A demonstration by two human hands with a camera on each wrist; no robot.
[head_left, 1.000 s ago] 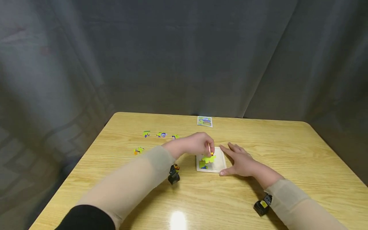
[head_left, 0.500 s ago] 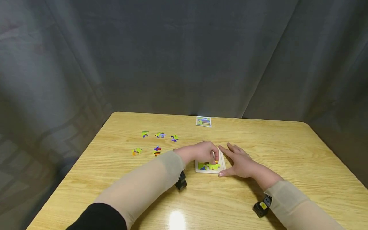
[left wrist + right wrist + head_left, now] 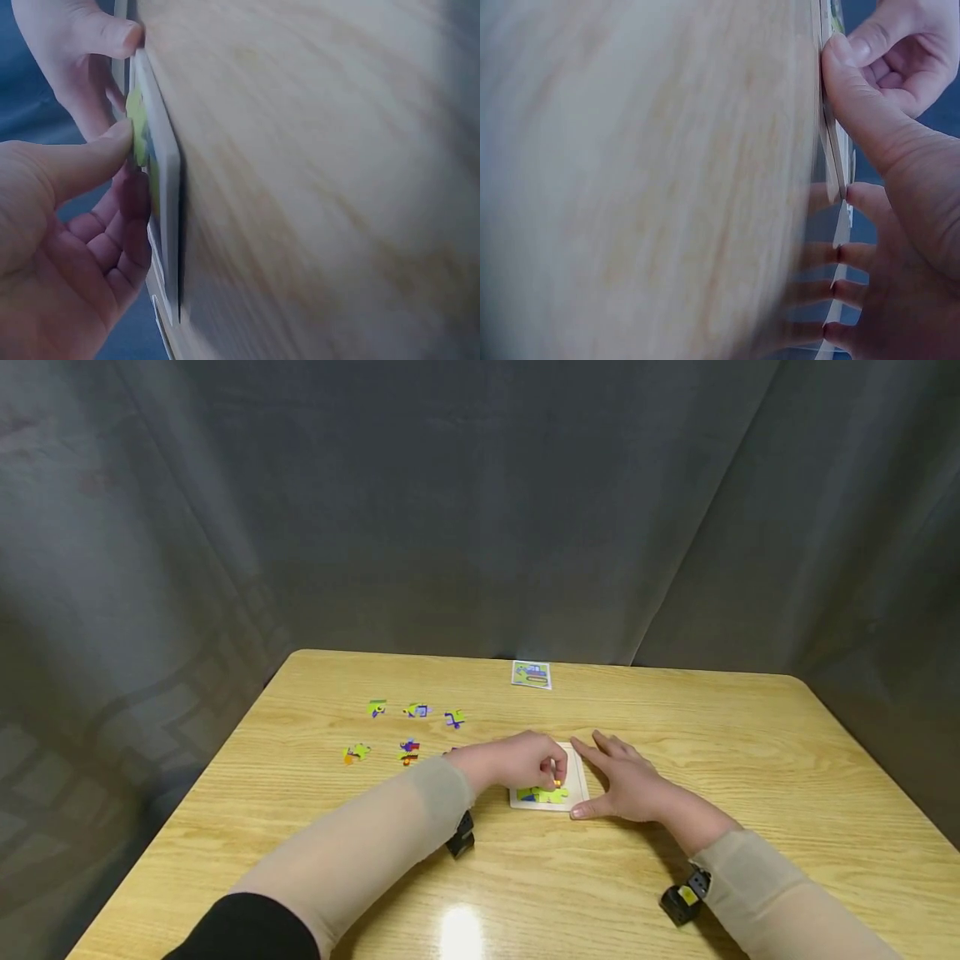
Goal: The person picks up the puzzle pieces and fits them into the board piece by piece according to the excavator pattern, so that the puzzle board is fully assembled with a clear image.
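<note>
A small white puzzle tray lies flat on the wooden table. My left hand curls over the tray's left part and pinches a green puzzle piece down onto the tray's near edge. In the left wrist view the thumb presses the green piece against the tray. My right hand lies with straight fingers along the tray's right side. Its thumb sits against the tray's edge.
Several loose coloured pieces lie on the table to the left, among them one far left, one nearer the tray and one by my left forearm. A small picture card lies at the far edge. Grey curtain hangs behind.
My left hand brought the green piece down from above the tray onto its near part, then shifted slightly left. The right hand has stayed in place.
</note>
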